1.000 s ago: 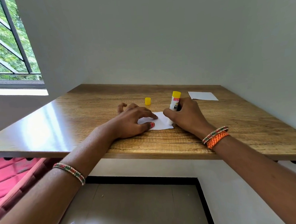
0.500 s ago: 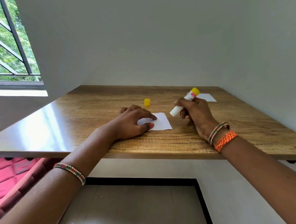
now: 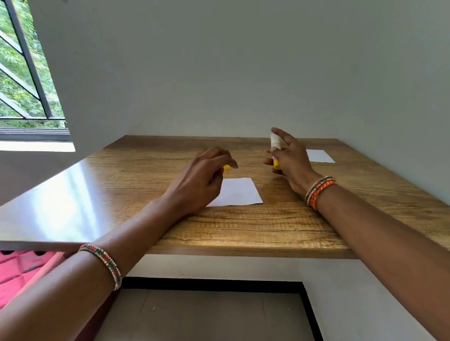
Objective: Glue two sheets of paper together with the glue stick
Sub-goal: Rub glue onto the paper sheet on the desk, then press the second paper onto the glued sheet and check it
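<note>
At the far left a window [image 3: 7, 67] with dark slanted bars looks out on green leaves. Below it, a pink cushion [image 3: 11, 275] shows under the edge of the worktop [image 3: 248, 229], a wood-grain slab set into a corner of pale walls.

The left forearm crosses the front edge of the worktop and wears a beaded bangle [image 3: 103, 262] of red, green and white. The left hand [image 3: 201, 182] hangs just above the surface with its fingers curled, their tips close to the yellow cap [image 3: 227, 166]. Only a sliver of the cap shows beyond the fingers, so I cannot tell whether the hand pinches it or merely hovers beside it. The heel of the hand covers the left corner of a white sheet [image 3: 239, 191], which lies flat near the middle of the worktop.

To the right of the sheet, the right hand [image 3: 289, 158] is raised off the surface and holds the glue stick [image 3: 275, 151] roughly upright, white end up and yellow base down. The thumb and lower fingers wrap the tube while the forefinger points loosely upward past its top; the image is slightly blurred here. The right wrist carries orange and beaded bangles [image 3: 321, 190].

Farther right, toward the back corner and well apart from the first, a second sheet [image 3: 320, 156] lies flat on the worktop.
</note>
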The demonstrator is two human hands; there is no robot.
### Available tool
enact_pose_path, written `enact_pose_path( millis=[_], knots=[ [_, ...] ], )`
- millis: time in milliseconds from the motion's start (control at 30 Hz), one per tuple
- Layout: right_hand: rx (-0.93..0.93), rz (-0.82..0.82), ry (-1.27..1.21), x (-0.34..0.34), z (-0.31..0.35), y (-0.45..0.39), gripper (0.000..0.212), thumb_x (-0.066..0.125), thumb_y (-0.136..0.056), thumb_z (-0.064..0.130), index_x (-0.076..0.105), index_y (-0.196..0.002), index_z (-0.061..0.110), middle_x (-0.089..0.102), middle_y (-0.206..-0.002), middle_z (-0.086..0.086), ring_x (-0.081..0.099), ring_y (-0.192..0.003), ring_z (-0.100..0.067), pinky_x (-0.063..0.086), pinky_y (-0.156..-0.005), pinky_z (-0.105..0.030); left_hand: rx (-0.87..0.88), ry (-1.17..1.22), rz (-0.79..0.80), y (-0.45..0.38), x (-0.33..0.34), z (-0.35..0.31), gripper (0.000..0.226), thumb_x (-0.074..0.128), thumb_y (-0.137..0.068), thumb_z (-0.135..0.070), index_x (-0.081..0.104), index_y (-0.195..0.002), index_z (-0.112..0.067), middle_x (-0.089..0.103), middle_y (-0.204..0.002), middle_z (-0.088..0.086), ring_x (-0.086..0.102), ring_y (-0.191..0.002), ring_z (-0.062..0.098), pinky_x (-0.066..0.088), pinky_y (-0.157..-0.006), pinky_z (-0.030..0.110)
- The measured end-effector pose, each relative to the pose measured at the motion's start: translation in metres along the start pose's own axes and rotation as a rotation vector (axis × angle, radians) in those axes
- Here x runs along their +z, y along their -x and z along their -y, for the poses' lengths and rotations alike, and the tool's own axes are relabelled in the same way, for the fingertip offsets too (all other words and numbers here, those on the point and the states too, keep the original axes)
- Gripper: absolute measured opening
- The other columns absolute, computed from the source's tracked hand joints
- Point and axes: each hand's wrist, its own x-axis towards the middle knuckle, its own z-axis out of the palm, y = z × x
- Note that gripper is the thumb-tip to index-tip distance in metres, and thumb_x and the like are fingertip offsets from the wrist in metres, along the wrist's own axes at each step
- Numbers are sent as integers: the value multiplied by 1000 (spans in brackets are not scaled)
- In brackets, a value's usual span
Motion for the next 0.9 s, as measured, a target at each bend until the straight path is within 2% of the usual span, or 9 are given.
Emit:
enact_pose_path(
  millis=[67,100,200,300,367,433,600,767,900],
  knots=[
    [-37,10,57,7,-6,-13,78,51,-90,-4,18,-147,40,48,-134,-19,68,-83,-19,56,-71,-30,-57,-26,-5,-11,0,7,39,43,-80,5,65,-108,-13,61,-116,5,54,-109,18,42,-88,27],
    [-46,10,57,10,-8,-19,89,53,-88,-6,7,-148,41,50,-129,-21,69,-86,-23,58,-73,-31,-82,-44,5,-18,0,11,41,43,-79,6,65,-108,-12,61,-117,5,53,-111,20,42,-88,27],
    [-76,-5,38,25,-9,-34,95,54,-87,-7,-6,-148,32,53,-110,-17,68,-84,-23,54,-69,-23,-139,-144,39,-41,2,25,47,40,-74,9,64,-108,-13,61,-120,6,50,-113,24,45,-88,36],
    [-125,-11,51,38,-15,-50,93,57,-85,-2,-5,-147,30,51,-103,-11,66,-94,-28,54,-86,-36,-245,-203,-17,-60,7,40,50,39,-72,9,64,-108,-15,60,-122,4,48,-116,27,47,-83,41],
    [-156,8,121,40,-20,-56,97,64,-82,2,-2,-147,29,49,-93,-1,59,-96,-25,49,-91,-36,-311,-208,-31,-67,11,48,49,41,-73,8,63,-111,-15,59,-124,3,47,-117,26,43,-85,40],
    [-162,36,182,40,-25,-61,95,68,-80,4,4,-146,29,47,-92,2,55,-97,-22,47,-91,-35,-299,-287,-22,-73,14,53,46,44,-75,4,62,-112,-16,59,-124,3,48,-117,27,39,-89,41],
    [-74,100,157,42,-29,-63,72,67,-79,-3,24,-131,23,51,-115,-14,63,-102,-24,50,-96,-40,-173,-415,-63,-70,16,50,41,46,-76,-1,64,-110,-16,64,-116,3,53,-111,28,36,-91,41],
    [-39,113,186,41,-25,-59,71,70,-80,4,23,-131,18,49,-112,-13,55,-103,-23,48,-96,-37,-269,-292,-19,-67,14,49,43,44,-77,0,62,-112,-19,62,-118,1,50,-113,24,40,-89,39],
    [13,161,150,39,-23,-57,86,70,-78,2,15,-141,21,47,-116,-15,52,-108,-25,45,-98,-38,-328,-155,55,-65,13,49,45,42,-76,1,62,-109,-22,62,-116,-2,54,-108,20,50,-78,39]
  ],
)
